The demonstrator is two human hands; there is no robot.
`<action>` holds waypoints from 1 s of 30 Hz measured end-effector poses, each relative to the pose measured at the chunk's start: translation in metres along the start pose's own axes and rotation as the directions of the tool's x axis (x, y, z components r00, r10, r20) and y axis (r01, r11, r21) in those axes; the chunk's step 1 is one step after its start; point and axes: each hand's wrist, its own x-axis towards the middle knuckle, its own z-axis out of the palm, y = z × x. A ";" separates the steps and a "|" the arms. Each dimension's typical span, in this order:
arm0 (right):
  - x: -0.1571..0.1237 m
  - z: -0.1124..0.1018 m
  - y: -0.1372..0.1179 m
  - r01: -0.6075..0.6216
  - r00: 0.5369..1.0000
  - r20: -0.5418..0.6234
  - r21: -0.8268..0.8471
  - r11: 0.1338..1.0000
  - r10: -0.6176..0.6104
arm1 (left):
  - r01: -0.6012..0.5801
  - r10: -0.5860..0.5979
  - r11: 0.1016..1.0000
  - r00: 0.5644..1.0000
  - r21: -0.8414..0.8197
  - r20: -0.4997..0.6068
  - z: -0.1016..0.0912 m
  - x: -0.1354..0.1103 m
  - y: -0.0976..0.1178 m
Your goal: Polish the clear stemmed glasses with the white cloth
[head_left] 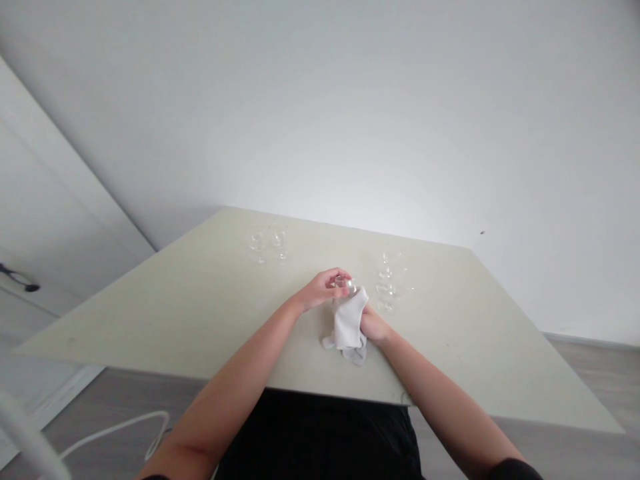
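Partly within left hand (320,291); clear glass (346,283)

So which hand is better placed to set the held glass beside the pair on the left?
Probably the left hand: it holds the glass and is nearer that pair. The right hand, partly covered by the cloth, is farther off.

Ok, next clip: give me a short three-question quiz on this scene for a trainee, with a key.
1. Which hand is seen touching the clear glass: left or right?
2. True or false: the white cloth lies apart from both hands.
3. Fill in: ___ stemmed glasses stand on the left part of the table.

Key: 1. The left hand. 2. False; it drapes over the right hand. 3. Two.
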 end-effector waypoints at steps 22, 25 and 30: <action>0.002 0.005 -0.001 -0.032 0.999 -0.040 0.030 0.999 0.034 | -0.050 0.046 0.995 0.997 -0.081 -0.060 0.009 -0.002 0.003; 0.001 0.005 -0.002 -0.012 1.000 -0.019 0.004 1.000 0.012 | -0.057 0.054 0.998 0.990 -0.020 -0.128 0.008 0.000 -0.001; -0.003 0.001 -0.001 -0.119 0.993 0.005 0.006 0.993 0.119 | -0.089 0.084 0.987 0.996 -0.130 -0.038 0.007 -0.003 0.003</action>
